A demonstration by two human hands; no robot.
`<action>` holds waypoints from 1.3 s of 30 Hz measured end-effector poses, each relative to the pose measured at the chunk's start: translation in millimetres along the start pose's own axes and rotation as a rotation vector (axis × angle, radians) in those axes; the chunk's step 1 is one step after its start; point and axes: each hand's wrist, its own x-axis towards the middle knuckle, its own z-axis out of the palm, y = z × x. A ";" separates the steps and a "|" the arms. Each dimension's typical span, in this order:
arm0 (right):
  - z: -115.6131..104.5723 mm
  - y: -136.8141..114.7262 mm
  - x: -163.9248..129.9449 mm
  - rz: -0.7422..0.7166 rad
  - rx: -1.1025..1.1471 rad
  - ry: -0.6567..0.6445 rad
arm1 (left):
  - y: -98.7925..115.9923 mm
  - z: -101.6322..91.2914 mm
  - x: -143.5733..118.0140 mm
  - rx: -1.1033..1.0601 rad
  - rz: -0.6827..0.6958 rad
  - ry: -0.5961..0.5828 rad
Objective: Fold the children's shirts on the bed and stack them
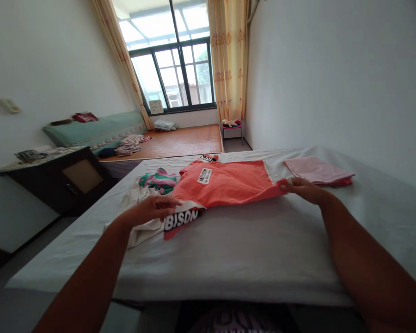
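An orange T-shirt [234, 178] is spread on the sheet-covered surface, its neck side to the left. White-on-black lettering marks its near sleeve [182, 220], and a white printed label shows on the chest. My right hand [303, 188] pinches the near hem corner and holds it slightly raised. At the near shoulder, my left hand [156, 208] has its fingers closed at the cloth just above the lettered sleeve; the thumb's grip is partly hidden. Left of the shirt lie crumpled off-white cloth [142, 231] and a green and pink garment [159, 180].
Folded pink cloth [317, 170] lies to the right on the pale sheet [246, 259]. Beyond is a low bed [190, 138] with clothes on it. A dark cabinet [79, 178] stands at left, a small stool [231, 125] by the curtain, and a white wall at right.
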 end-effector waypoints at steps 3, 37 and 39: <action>-3.4 -3.5 -7.5 0.138 -0.098 -0.129 | -8.0 9.3 -7.0 -0.056 -0.046 -0.084; -31.7 7.9 -16.3 0.203 -0.195 -0.269 | -32.9 22.6 17.6 0.207 0.279 -0.313; -31.0 7.6 -18.0 0.211 -0.171 -0.290 | -30.7 10.1 10.8 0.189 0.200 -0.348</action>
